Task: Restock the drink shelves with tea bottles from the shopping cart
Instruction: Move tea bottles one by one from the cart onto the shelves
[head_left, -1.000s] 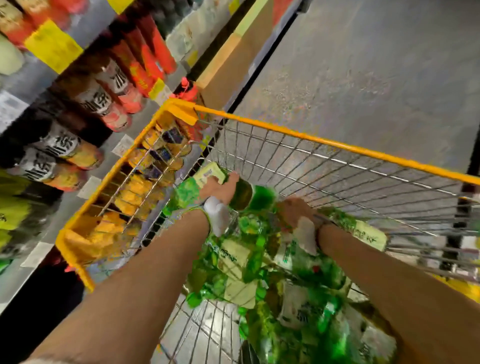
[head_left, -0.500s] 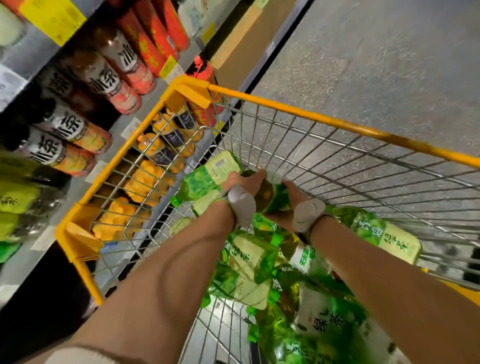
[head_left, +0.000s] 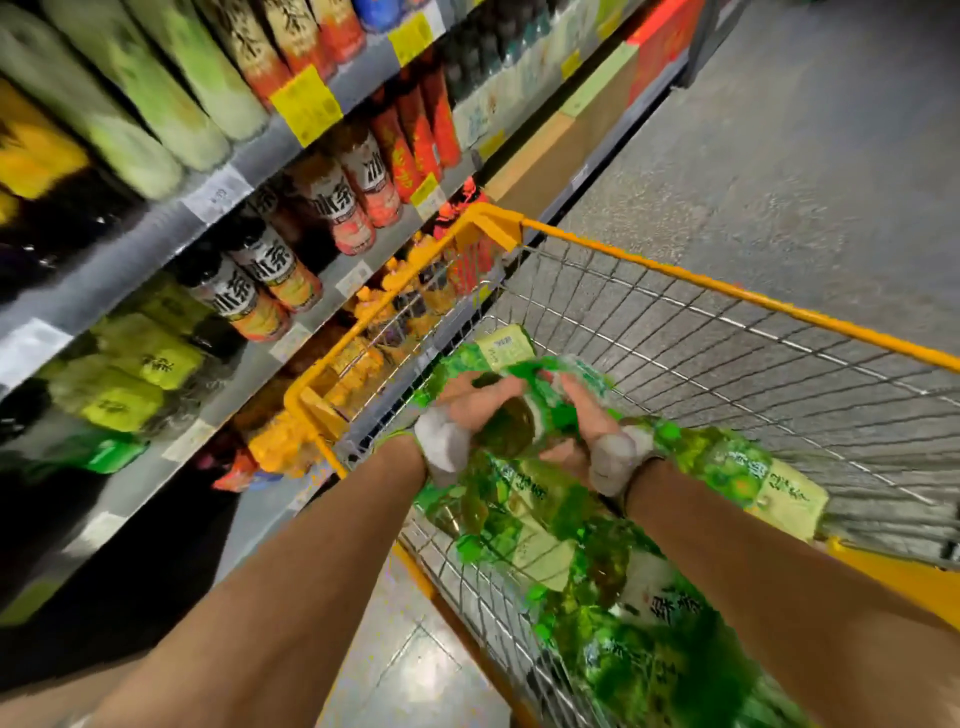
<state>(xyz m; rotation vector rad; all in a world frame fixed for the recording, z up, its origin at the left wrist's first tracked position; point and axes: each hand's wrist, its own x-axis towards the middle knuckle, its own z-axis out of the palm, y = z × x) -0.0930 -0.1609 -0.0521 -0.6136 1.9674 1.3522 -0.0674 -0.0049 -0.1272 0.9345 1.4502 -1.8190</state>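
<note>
A yellow-rimmed wire shopping cart holds several green tea bottles with green and pale labels. Both my hands are inside the cart at its near left. My left hand grips one green tea bottle from the left, and my right hand grips the same bottle from the right, fingers curled round it. The bottle is lifted a little above the pile. A second green tea bottle lies beyond my right wrist. The drink shelves stand to the left, close beside the cart.
The shelves carry iced tea bottles with black and white labels, red bottles, pale green bottles and yellow-green ones. Yellow price tags hang on shelf edges. Grey floor stretches right of the cart.
My hands came together on one green bottle and raised it from the pile. The view tilted up and left, showing more of the shelves.
</note>
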